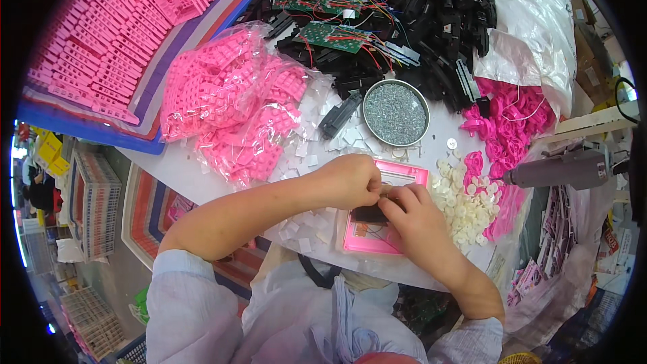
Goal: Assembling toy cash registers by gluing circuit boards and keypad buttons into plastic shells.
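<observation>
A pink plastic casing lies on the table in front of me, its inside facing up. Over its middle sits a black plastic part. My left hand is closed above the casing's upper left, fingertips pinched together; whatever they hold is hidden. From the right, my right hand curls its thumb and fingers at the black part's upper edge, nearly touching the left fingertips. The hands cover much of the casing's centre.
Beyond the casing stands a round tin of small screws. Bagged pink parts lie left, white discs right. Black parts and wired green circuit boards are heaped at the back. A grey power screwdriver is at right.
</observation>
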